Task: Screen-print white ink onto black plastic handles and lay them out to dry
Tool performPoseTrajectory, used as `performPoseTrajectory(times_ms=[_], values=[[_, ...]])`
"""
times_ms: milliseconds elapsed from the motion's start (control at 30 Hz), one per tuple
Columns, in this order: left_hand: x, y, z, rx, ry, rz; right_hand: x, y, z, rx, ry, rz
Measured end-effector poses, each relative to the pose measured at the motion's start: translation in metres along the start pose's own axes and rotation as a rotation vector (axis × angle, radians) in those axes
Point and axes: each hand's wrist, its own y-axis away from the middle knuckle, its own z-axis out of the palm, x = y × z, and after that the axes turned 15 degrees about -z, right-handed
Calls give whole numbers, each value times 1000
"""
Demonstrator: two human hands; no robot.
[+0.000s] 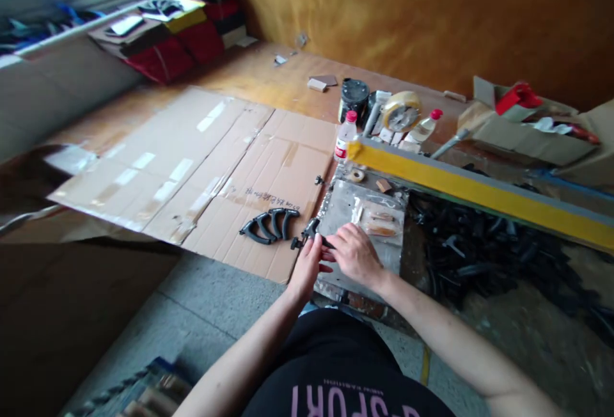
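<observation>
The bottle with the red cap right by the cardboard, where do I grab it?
Probably around the body of the bottle, below its red cap, coming from the cardboard side. It seems to stand upright, and the cardboard lies flat there, while the yellow bar crowds its right and a dark tub stands behind.

The left hand and right hand hold a black part between them, beside the right edge of a cardboard sheet on the bench. Curved black pieces lie in a row near the sheet's near right corner, and a red-capped bottle stands at its far right corner.
</observation>
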Motion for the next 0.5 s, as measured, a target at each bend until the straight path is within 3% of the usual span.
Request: performPoseTrajectory(times_ms=[133,233,300,400,500], values=[[-1,-8,-77,304,42,74,-28,-49,49,-35,-133,-61],[-10,-16,-145,519,3,22,-20,-81,88,-115,-164,13],[-15,-24,-178,609,-26,-37,-13,-97,111,-195,-158,89],[-16,-37,-203,646,-267,-114,-8,-114,136,-307,-177,201],[-8,-47,-212,659,-628,-180,-9,-126,150,-359,-212,275]])
